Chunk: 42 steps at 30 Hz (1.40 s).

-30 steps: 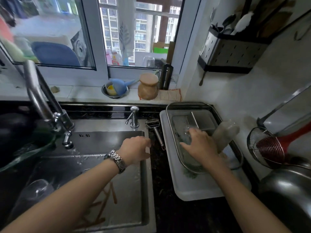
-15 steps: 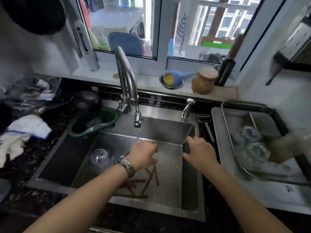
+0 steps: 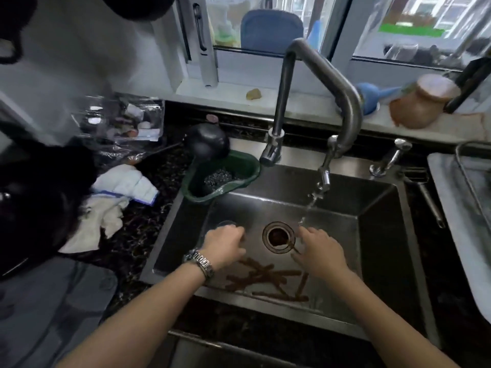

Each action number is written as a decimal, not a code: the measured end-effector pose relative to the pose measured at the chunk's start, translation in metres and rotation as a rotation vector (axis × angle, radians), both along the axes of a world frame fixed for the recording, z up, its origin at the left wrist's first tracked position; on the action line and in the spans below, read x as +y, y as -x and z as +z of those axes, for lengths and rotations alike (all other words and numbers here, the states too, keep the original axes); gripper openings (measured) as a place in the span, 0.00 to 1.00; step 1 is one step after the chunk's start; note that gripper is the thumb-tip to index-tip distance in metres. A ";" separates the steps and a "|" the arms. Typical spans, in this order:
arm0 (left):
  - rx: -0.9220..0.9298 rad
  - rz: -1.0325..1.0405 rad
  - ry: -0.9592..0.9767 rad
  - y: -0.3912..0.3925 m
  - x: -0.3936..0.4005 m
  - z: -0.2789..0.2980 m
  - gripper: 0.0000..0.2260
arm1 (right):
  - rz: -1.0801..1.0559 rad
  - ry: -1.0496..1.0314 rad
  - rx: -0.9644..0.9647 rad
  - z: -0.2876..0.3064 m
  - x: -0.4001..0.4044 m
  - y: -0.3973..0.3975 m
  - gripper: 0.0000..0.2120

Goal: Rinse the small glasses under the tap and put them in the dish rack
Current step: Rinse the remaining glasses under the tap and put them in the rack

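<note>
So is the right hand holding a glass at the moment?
No, the right hand is spread, holding nothing, beside the round metal drain in the steel sink.

Small glass [image 3: 226,224] mostly behind left hand [image 3: 224,244].

Glass [image 3: 225,224] in sink [image 3: 377,235], left of drain [image 3: 278,237].
</note>
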State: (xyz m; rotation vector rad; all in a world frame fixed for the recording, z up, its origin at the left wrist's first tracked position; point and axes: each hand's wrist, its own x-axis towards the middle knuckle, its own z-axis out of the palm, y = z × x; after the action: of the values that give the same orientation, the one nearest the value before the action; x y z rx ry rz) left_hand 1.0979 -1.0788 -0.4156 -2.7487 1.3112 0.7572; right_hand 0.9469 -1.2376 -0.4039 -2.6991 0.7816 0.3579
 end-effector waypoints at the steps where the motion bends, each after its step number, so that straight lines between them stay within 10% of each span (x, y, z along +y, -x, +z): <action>1: 0.006 0.007 -0.012 -0.011 0.007 -0.005 0.16 | -0.015 -0.007 -0.004 -0.005 0.008 -0.009 0.17; 20: 0.366 0.290 0.124 -0.080 0.012 -0.126 0.38 | -0.325 -0.115 0.070 -0.076 0.051 -0.064 0.19; 42: 0.333 0.303 0.205 -0.082 0.007 -0.138 0.38 | -0.373 -0.152 0.000 -0.082 0.057 -0.050 0.16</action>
State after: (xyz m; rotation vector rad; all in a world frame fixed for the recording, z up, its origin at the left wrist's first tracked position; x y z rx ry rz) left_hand 1.1797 -1.0717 -0.5540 -3.1367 1.0729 1.2088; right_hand 0.9964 -1.1805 -0.4855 -2.3490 1.1793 0.3123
